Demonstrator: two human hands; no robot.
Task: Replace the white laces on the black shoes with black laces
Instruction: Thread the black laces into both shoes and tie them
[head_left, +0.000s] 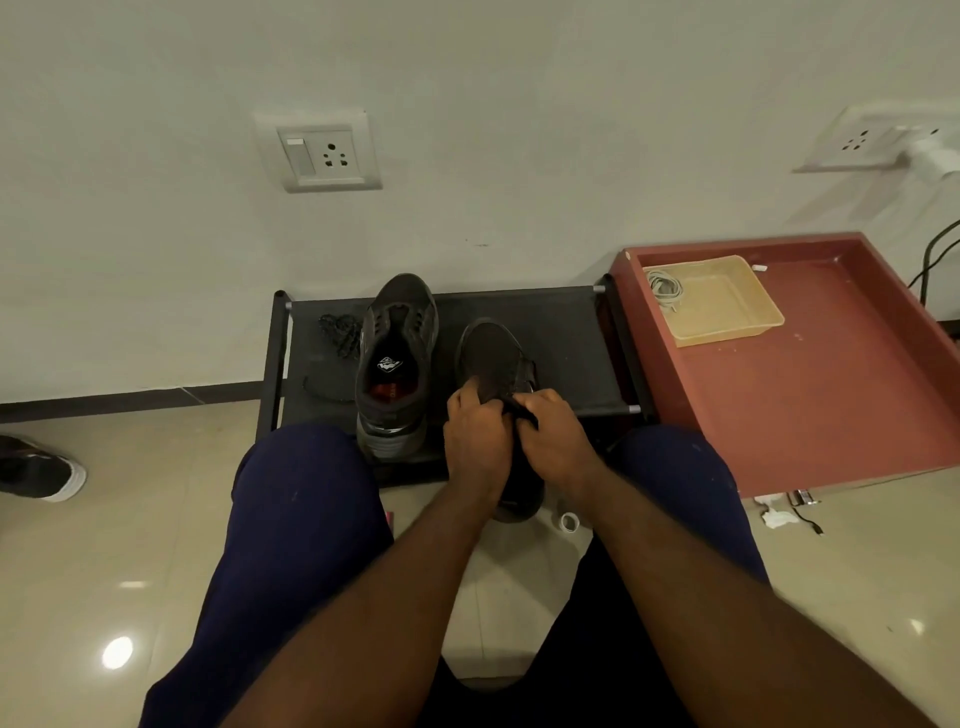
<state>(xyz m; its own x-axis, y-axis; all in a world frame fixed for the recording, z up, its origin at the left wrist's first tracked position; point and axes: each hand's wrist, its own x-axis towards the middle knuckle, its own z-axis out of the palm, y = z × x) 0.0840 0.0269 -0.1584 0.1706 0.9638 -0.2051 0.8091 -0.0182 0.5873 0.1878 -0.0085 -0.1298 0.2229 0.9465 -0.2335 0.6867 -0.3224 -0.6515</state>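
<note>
I'm watching both hands working the near shoe (491, 356) on the rack (563, 332): left hand (477, 441) and right hand (560, 441) are each gripping its lacing. At its 9 o'clock the other shoe (397, 358) is standing, black laces (340, 332) at 10, white laces (664, 286) at 2.

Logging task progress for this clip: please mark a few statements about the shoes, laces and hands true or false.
1. The left hand and the right hand both grip the front shoe. True.
2. The white laces lie on the black rack. False: they lie in the yellow tray on the red table.
3. The second shoe has white laces threaded. False: its eyelets show empty.
4. A black lace bundle lies on the black rack beside the second shoe. True.
</note>
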